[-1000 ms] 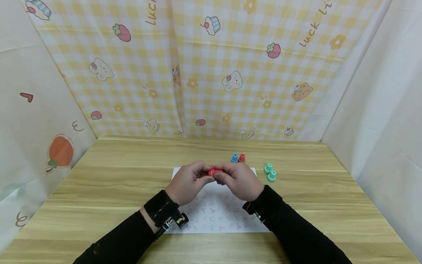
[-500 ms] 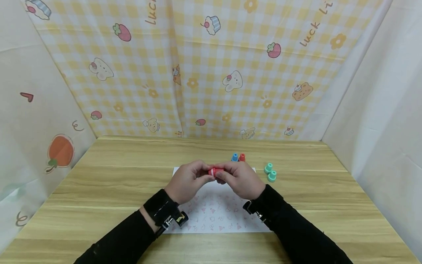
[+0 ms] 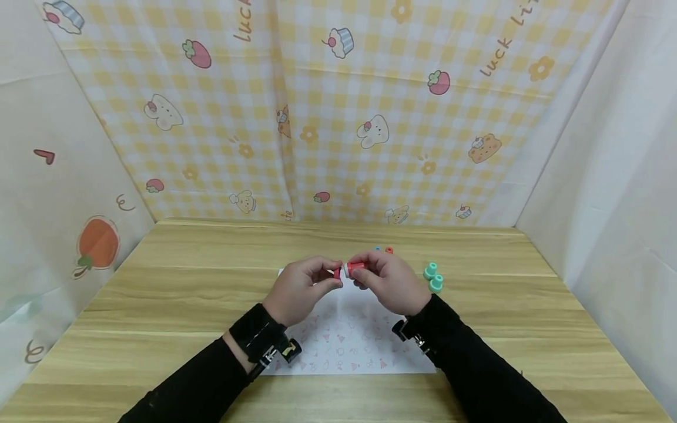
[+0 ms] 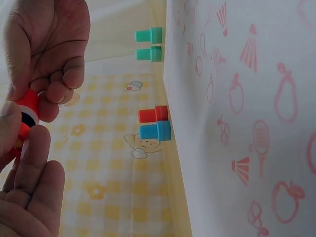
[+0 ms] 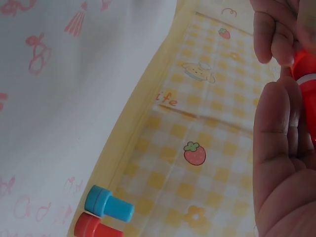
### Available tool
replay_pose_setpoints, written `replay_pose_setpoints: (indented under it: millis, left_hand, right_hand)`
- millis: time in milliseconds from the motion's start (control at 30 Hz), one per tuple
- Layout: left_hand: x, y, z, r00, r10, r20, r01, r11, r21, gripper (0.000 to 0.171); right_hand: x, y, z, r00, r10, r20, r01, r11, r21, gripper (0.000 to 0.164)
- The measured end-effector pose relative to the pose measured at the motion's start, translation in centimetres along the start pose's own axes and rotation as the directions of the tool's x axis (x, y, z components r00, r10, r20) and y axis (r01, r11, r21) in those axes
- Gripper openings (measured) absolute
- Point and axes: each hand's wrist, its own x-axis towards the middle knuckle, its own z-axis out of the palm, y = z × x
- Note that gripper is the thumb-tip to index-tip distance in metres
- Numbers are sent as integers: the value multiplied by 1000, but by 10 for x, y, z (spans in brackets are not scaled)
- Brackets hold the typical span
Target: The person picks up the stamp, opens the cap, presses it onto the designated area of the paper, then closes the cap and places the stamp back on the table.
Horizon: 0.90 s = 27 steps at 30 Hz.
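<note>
Over the upper part of the white paper sheet (image 3: pixel 365 343), both hands hold a small red toy stamp in two pieces. The fingertips and thumb of my left hand (image 3: pixel 298 288) pinch its short red cap (image 3: pixel 337 274). To the right of it, my right hand (image 3: pixel 396 285) pinches the red stamp body (image 3: pixel 357 267), whose whitish end faces the cap. In the head view a narrow gap shows between the pieces. The left wrist view shows the red stamp (image 4: pixel 28 106) between both hands; fingers partly cover it. Pink outline prints cover much of the sheet.
A blue stamp (image 4: pixel 155 131) and another red stamp (image 4: pixel 153 114) stand side by side behind the paper. Two green stamps (image 3: pixel 431 270) stand right of the sheet on the wooden table (image 3: pixel 158 294). A yellow checked cloth (image 3: pixel 317 147) hangs at the back.
My right hand has shifted slightly right and up with the stamp body, which has come away from the cap. My left hand stays almost in place. The whitish end now shows.
</note>
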Motion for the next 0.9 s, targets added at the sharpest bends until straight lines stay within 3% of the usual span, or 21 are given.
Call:
replay_pose_setpoints:
  millis: [167,567,900]
  left_hand:
    - [0,-1,-1,1000,-9,-23,10,999,33,24]
    - [1,-2,-2,999,-35,-19,37,994,99,26]
    - [0,-3,-2,999,-45,-21,47,991,125,25]
  right_hand:
    - [2,3,-10,1000,22,-10,-22,1000,20,20]
    - [4,16,-32,996,67,52,-74,986,152,27]
    - [3,18,-43,994,83,71,-97,969,225,25]
